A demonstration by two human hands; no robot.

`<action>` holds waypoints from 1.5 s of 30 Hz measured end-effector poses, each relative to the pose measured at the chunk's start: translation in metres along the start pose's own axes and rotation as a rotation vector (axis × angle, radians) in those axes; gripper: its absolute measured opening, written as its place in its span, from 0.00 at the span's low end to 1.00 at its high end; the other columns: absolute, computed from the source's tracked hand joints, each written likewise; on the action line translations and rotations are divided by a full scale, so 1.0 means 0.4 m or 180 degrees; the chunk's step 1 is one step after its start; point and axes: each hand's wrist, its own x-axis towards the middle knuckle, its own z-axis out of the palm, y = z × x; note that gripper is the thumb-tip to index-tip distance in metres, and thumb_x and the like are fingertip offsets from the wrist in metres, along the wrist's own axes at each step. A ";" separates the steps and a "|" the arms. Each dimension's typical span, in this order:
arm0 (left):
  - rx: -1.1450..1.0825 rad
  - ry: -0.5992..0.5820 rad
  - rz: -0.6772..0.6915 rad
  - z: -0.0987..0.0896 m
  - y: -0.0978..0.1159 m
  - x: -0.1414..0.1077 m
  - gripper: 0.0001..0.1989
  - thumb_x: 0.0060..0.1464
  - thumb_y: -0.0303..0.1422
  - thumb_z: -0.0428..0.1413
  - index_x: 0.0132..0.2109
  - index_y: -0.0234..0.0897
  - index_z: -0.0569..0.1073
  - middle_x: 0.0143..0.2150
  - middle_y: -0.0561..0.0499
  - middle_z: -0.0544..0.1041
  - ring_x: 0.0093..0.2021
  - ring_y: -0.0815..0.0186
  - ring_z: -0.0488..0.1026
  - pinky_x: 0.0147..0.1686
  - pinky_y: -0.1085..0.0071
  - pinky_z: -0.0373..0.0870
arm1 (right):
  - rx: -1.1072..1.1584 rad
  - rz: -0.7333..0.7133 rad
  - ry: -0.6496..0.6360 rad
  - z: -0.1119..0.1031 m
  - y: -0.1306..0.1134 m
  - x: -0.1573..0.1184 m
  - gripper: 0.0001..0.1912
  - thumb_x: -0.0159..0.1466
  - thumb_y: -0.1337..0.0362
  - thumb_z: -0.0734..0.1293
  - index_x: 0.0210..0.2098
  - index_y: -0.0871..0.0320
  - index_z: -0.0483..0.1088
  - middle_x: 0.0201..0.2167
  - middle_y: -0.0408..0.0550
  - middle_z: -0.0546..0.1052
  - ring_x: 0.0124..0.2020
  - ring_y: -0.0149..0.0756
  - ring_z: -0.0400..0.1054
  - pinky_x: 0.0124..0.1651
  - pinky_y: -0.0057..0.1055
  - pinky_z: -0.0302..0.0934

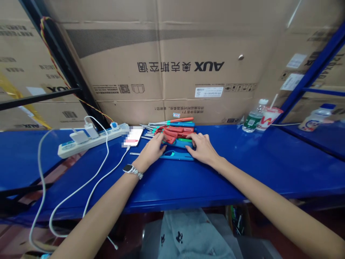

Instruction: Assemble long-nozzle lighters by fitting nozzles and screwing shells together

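A pile of long-nosed lighters (pixel 172 133) with red, blue and green handles lies on the blue shelf top, metal tubes toward the left. My left hand (pixel 154 146) curls around the pile's left part, fingers on a red lighter and thumb near a blue one. At the handle ends, my right hand (pixel 201 146) grips from the right, fingers and thumb around a blue lighter (pixel 180 143). Another blue lighter (pixel 175 155) lies nearer to me, its handle end below my right thumb. My palms and fingers hide parts of the pile.
Left of the pile are a phone (pixel 134 136) on a charging cable and a white power strip (pixel 88 142) with plugs. A water bottle (pixel 252 120), a paper cup (pixel 269 118) and a blue-capped bottle (pixel 316 118) stand right. Behind rises a large cardboard box (pixel 178 43).
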 end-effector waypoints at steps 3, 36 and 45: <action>0.0469 -0.0115 0.0264 -0.007 -0.018 0.031 0.17 0.59 0.23 0.55 0.55 0.34 0.70 0.53 0.39 0.72 0.54 0.52 0.71 0.54 0.55 0.71 | -0.0066 -0.0291 -0.0026 0.014 -0.028 0.024 0.12 0.64 0.60 0.69 0.45 0.57 0.73 0.41 0.52 0.78 0.44 0.46 0.67 0.48 0.40 0.50; 0.0658 -0.0249 0.0855 0.002 0.040 0.077 0.25 0.67 0.28 0.51 0.69 0.39 0.60 0.61 0.38 0.69 0.61 0.51 0.67 0.57 0.52 0.67 | 0.1158 0.0754 -0.0003 0.007 0.024 0.047 0.21 0.71 0.51 0.60 0.27 0.56 0.66 0.26 0.43 0.73 0.31 0.37 0.67 0.39 0.33 0.51; 0.0263 -0.0530 0.1151 0.003 0.107 0.024 0.11 0.68 0.39 0.53 0.50 0.38 0.73 0.47 0.43 0.75 0.50 0.54 0.72 0.52 0.55 0.70 | 0.0272 0.1065 -0.0045 0.019 0.034 0.044 0.17 0.69 0.52 0.64 0.29 0.56 0.70 0.28 0.46 0.76 0.39 0.44 0.67 0.46 0.39 0.50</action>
